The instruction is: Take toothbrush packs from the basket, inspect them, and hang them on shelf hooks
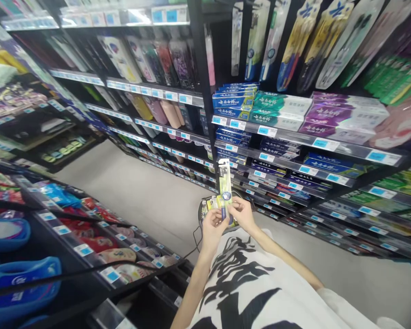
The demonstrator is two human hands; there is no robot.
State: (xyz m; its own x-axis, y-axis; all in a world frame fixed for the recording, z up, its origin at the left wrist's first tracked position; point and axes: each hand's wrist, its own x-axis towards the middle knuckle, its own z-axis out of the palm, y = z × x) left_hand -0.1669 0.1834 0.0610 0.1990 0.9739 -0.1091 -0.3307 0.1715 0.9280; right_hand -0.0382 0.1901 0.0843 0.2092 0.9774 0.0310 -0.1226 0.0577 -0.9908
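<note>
A packaged toothbrush (225,183) stands nearly upright in front of my body, with a clear and yellow-green front and a dark blue lower end. My left hand (213,225) pinches its lower left edge. From the right, my right hand (242,213) grips the same pack a little higher, fingers closed on its edge. Just behind and below sits a dark basket (200,211) with several yellow-green packs (210,203) in it, partly hidden by my hands.
Toothpaste boxes (277,109) fill the shelves on the right, below hanging toothbrushes (299,45). Bottles (167,59) line the shelves ahead. At the lower left, a shelf holds blue bottles (23,283) and bagged goods (96,237). Pale floor (137,178) runs between the shelves.
</note>
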